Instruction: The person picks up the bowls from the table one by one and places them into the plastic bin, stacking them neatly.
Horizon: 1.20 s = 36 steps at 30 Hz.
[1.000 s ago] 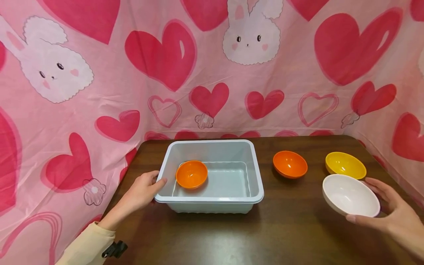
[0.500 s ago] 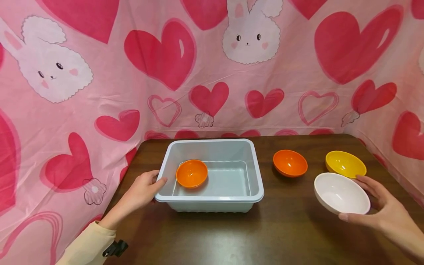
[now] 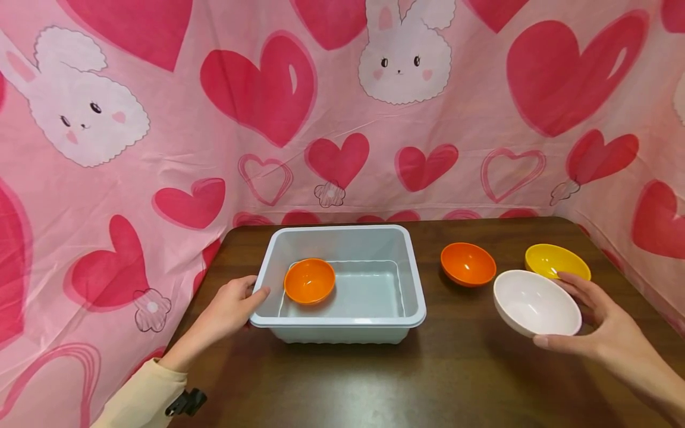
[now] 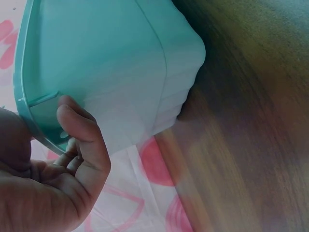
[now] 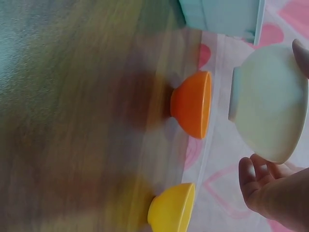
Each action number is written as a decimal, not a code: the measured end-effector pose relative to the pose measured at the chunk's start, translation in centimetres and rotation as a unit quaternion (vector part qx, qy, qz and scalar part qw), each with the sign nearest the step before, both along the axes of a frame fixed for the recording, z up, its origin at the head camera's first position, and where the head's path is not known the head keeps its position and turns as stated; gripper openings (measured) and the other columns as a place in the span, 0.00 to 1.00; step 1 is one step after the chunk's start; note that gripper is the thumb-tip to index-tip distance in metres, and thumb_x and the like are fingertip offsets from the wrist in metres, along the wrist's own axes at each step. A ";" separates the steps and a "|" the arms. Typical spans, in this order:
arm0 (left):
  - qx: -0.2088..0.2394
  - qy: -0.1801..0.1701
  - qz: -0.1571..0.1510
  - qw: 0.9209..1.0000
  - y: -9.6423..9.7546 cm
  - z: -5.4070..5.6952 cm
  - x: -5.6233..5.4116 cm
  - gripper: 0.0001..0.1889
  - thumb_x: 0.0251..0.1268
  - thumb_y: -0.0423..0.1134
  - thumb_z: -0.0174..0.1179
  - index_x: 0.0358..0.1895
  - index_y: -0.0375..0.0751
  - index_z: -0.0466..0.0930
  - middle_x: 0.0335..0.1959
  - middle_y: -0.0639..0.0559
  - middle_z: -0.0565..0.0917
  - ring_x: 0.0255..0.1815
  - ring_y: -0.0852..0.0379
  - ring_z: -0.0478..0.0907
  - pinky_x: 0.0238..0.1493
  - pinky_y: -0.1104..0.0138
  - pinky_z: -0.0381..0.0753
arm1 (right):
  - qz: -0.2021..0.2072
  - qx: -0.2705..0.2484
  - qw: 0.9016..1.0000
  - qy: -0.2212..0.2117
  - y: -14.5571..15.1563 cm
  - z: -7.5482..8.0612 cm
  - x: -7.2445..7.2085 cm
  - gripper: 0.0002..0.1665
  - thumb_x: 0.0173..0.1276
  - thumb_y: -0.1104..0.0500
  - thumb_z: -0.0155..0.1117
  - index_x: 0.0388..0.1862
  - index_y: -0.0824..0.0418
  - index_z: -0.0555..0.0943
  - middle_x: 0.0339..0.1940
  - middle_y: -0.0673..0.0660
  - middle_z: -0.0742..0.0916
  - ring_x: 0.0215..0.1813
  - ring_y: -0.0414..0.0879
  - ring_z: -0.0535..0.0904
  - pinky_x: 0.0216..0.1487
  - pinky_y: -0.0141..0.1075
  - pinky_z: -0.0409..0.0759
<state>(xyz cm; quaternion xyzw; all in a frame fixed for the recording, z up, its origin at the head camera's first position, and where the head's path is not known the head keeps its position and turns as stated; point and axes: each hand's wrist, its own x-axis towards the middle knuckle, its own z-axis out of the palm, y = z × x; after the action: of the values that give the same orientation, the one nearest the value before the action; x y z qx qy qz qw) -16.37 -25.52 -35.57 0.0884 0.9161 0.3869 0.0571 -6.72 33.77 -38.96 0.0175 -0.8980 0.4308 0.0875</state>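
White bowl [image 5: 270,104], interior invisible in right wrist view

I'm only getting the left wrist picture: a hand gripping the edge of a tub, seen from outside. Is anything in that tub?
Observer: Yes, an orange bowl sits inside the tub, toward its left side in the head view.
Visitor: Oh, nice! And what's going on elsewhere?
Observer: The right hand is holding a white bowl up above the table.
Visitor: Is that all the crockery, then?
Observer: No, a second orange bowl and a yellow bowl stand to the right of the tub.
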 end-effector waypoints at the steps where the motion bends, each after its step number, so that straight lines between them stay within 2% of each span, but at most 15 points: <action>1: 0.000 0.000 0.000 1.000 0.0 0.0 0.0 0.21 0.78 0.39 0.61 0.63 0.25 0.77 0.24 0.47 0.84 0.15 0.49 0.78 0.18 0.60 0.82 | 0.002 -0.002 1.000 -0.001 0.0 0.1 -0.1 0.61 0.58 0.65 0.83 0.84 0.43 0.59 0.62 0.24 0.73 0.52 0.21 0.73 0.44 0.17 0.69; 10: -0.004 0.000 -0.002 1.000 -0.1 0.0 0.0 0.21 0.78 0.39 0.60 0.62 0.25 0.77 0.23 0.49 0.84 0.16 0.45 0.79 0.18 0.60 0.82 | 0.015 -0.009 1.000 0.003 -0.3 0.9 -0.8 0.62 0.57 0.66 0.83 0.85 0.46 0.58 0.63 0.25 0.73 0.52 0.23 0.75 0.46 0.17 0.74; 15: -0.010 -0.001 0.005 1.000 0.0 0.0 -0.1 0.19 0.78 0.38 0.60 0.62 0.26 0.78 0.22 0.49 0.83 0.16 0.43 0.80 0.18 0.60 0.82 | 0.022 -0.007 1.000 0.003 -0.4 1.5 -1.0 0.63 0.58 0.66 0.82 0.85 0.44 0.57 0.65 0.26 0.74 0.54 0.24 0.75 0.44 0.18 0.75; 22: -0.006 -0.011 0.005 1.000 0.0 0.1 -0.1 0.21 0.78 0.40 0.60 0.64 0.26 0.77 0.25 0.47 0.85 0.16 0.50 0.79 0.20 0.58 0.84 | 0.031 -0.014 0.999 0.010 -0.6 2.3 -1.0 0.61 0.58 0.68 0.81 0.84 0.42 0.59 0.66 0.29 0.75 0.56 0.26 0.74 0.44 0.20 0.73; 30: -0.005 -0.008 -0.002 1.000 0.0 0.1 0.0 0.23 0.79 0.41 0.60 0.65 0.24 0.75 0.30 0.44 0.86 0.17 0.51 0.79 0.20 0.56 0.85 | 0.039 -0.028 0.999 0.014 -0.8 2.8 -0.8 0.62 0.57 0.70 0.80 0.84 0.42 0.59 0.69 0.32 0.76 0.57 0.28 0.75 0.45 0.20 0.74; 36: -0.009 -0.012 0.004 1.000 0.2 0.3 0.0 0.23 0.79 0.41 0.60 0.65 0.24 0.76 0.29 0.45 0.86 0.17 0.51 0.79 0.21 0.55 0.85 | 0.036 -0.017 0.999 0.017 -1.1 3.4 -0.9 0.62 0.57 0.69 0.82 0.84 0.42 0.60 0.68 0.31 0.76 0.54 0.32 0.77 0.43 0.24 0.74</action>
<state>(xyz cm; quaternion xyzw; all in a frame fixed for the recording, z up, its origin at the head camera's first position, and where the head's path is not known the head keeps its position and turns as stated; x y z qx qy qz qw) -16.33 -25.35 -35.28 0.0797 0.9192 0.3796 0.0676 -7.60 32.71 -35.60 0.0556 -0.8877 0.4486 0.0872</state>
